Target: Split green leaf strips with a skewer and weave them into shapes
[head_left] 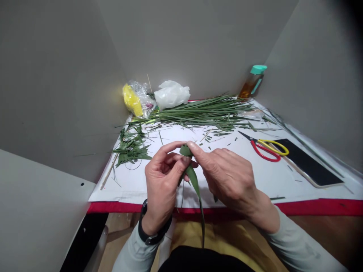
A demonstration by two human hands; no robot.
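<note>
Over table (pixel 283 181), hands (pixel 161 181) (pixel 229 177) fingertip-to-fingertip on leaf (pixel 195 182)

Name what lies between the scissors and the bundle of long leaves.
Head view: white paper strewn with small leaf scraps, nothing else, between the scissors and the leaf bundle.

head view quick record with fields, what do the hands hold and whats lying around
left hand: pinches leaf strip at its folded top
right hand: fingertips on the same fold
leaf strip: green, long end hangs toward the lap
scissors: red and yellow, on white sheet, right of the hands
leaf bundle: along the back
leaf scraps: pile at left
bottle: teal cap, back right
</note>
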